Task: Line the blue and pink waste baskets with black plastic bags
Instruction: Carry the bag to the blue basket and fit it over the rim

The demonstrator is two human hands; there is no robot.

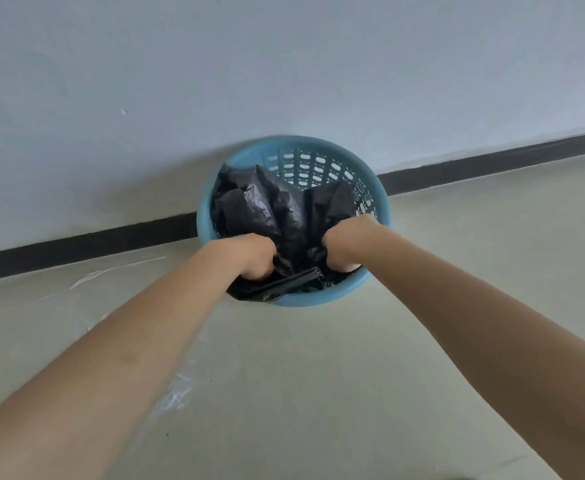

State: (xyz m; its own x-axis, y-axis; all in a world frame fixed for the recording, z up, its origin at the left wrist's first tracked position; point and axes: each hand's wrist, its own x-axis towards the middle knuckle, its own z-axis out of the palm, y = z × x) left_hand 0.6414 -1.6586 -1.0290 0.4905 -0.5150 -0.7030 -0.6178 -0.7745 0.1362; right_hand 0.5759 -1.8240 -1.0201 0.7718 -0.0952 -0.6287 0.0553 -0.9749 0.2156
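A: What is shown at the largest scale?

B: A pale grey wall (pixel 284 64) is seen across the upper half of the view, and a light floor (pixel 301 375) across the lower half. The two are separated by a black skirting strip (pixel 492 159), which is interrupted in the view by the basket.

A: Where is the task's object placed?

B: The blue waste basket (pixel 305 299) is set on the floor at the centre of the view, against the foot of the wall. Its perforated far wall is left partly bare on the right side. A black plastic bag (pixel 277 209) is seen inside it, crumpled and bunched, and is draped over the near rim at the lower left only.

A: How are the hands arranged?

B: Both bare forearms are extended from the lower corners toward the basket. The left hand (pixel 249 256) is closed over the bag's edge just inside the near rim; its grip is held tight on the black plastic. The right hand (pixel 344 245) is likewise closed, with a fold of the bag gathered in its grip near the right rim. The fingertips of both are hidden in the plastic.

A: Are smaller details noted?

B: Pale streaks (pixel 176 393) are visible on the floor beneath the left forearm.
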